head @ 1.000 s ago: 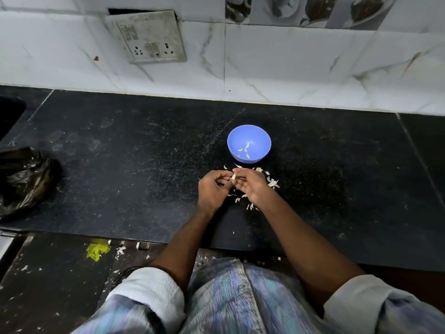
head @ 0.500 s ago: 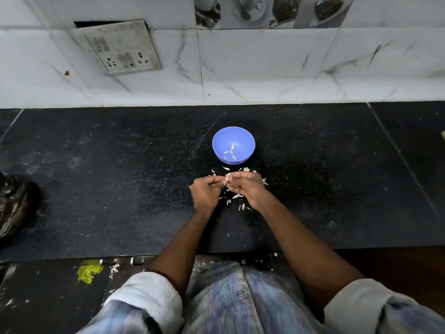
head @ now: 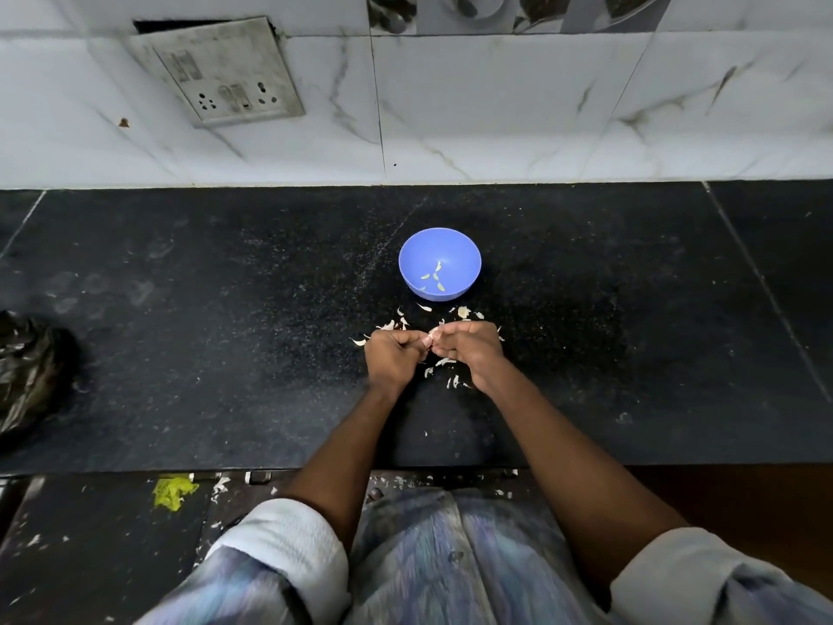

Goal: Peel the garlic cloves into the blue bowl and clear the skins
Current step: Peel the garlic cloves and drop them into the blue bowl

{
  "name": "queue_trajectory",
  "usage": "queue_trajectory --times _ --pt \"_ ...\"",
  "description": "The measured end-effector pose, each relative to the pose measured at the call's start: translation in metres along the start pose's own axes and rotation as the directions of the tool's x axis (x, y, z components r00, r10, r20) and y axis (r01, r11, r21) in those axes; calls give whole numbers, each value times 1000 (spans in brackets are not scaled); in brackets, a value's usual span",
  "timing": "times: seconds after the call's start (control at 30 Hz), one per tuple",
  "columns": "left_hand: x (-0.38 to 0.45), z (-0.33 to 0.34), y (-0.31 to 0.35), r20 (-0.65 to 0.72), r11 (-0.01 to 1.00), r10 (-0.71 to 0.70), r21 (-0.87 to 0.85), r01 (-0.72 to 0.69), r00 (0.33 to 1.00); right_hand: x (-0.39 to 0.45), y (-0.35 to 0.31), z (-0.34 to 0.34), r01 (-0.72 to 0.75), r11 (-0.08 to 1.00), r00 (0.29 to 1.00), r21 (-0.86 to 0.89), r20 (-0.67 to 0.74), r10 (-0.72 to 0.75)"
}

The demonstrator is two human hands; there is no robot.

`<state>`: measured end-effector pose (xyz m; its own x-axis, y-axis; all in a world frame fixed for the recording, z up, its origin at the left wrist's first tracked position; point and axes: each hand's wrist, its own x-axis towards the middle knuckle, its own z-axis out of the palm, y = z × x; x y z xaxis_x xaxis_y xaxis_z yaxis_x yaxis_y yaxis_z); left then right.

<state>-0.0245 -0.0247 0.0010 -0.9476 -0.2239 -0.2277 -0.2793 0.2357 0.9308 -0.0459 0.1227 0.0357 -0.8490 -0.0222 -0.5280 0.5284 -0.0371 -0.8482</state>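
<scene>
Both hands meet low over the black counter (head: 225, 354), knuckles up and fingers curled inward. The left hand (head: 393, 357) and the right hand (head: 469, 349) pinch one small pale garlic clove (head: 433, 336) between their fingertips, right where the two hands touch. Most of the clove is hidden by the fingers, so how much skin it still carries cannot be told.

Just beyond the hands, well within reach, stands the blue bowl (head: 464, 250). A few pale pieces (head: 433, 277) lie in its bottom; whether these are peeled cloves or bits of skin is too small to tell.

The skins (head: 444, 362) are scattered on the counter around the hands: some between the hands and the bowl, one off the left hand's outer side, and a cluster under and just behind the right hand's wrist.

Far off to the left of the left hand, at the counter's edge, sits a crumpled dark plastic bag (head: 31, 372). Beyond the bowl rises a white marbled tile wall (head: 496, 106), with a grimy switch plate (head: 221, 72) up and to the left of the hands.
</scene>
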Motion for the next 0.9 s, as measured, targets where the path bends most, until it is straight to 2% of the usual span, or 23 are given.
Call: queue_trajectory --times 0.2,0.37,0.57,0.7,0.9 --pt "7 18 16 22 961 -184 -207 184 983 17 -8 -15 16 997 1000 -69 -2 -16" --pt "9 31 17 15 922 -280 -273 273 960 25 -3 -25 44 992 999 -120 19 -42" --pt "6 43 21 -155 970 -196 -174 168 968 29 -12 -24 42 999 999 8 6 -42" --pt "3 40 25 -164 986 -143 -114 125 976 34 -13 -25 -4 1000 1000 19 -27 4" --pt "2 35 23 -85 995 23 96 -14 996 32 -27 -26 23 1000 998 -11 -51 -23"
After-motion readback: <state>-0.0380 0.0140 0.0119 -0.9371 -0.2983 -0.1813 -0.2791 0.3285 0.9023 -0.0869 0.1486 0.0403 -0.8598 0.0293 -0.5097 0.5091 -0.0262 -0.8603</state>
